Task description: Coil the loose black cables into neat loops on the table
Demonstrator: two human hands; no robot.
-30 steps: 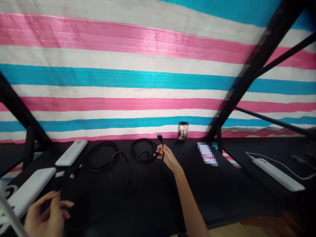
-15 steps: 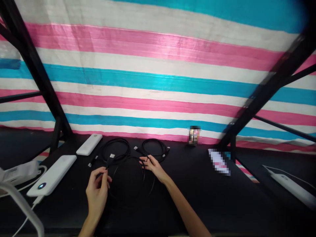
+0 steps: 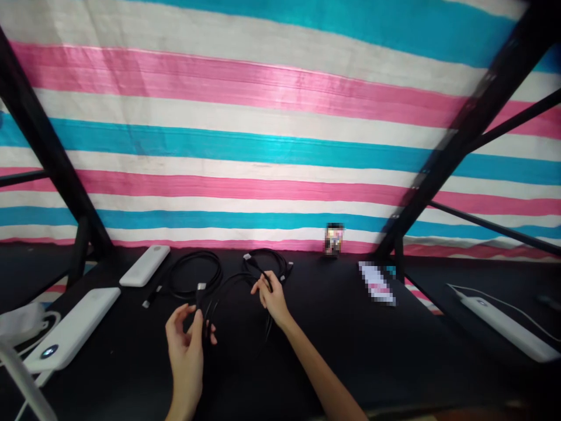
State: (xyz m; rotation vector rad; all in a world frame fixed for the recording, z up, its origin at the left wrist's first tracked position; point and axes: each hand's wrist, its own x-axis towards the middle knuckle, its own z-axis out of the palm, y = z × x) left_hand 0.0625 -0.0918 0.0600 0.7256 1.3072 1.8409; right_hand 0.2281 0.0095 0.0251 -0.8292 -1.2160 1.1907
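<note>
A black cable (image 3: 231, 278) is held in both hands over the middle of the dark surface (image 3: 350, 351); one plug (image 3: 200, 291) is pinched between the thumb and forefinger of the left hand (image 3: 186, 342), its metal tip turned toward the far edge, while the other fingers are loosely curled near hanging strands; the cable is grasped behind its second plug (image 3: 247, 257) by the thumb and fingertips of the right hand (image 3: 274, 301) (the lower loops are partly lost against the dark surface).

Near the far edge, beyond the hands, a left coil (image 3: 199, 253) and a right coil (image 3: 263, 250) are laid side by side; a white power bank (image 3: 144, 266) is set near the far left corner, and a larger power bank (image 3: 79, 324), with a lit round display (image 3: 49, 351), is placed along the left edge; a blurred card (image 3: 376, 283) is seen by the far right corner; a striped sheet (image 3: 245, 187) is hung behind the far edge.
</note>
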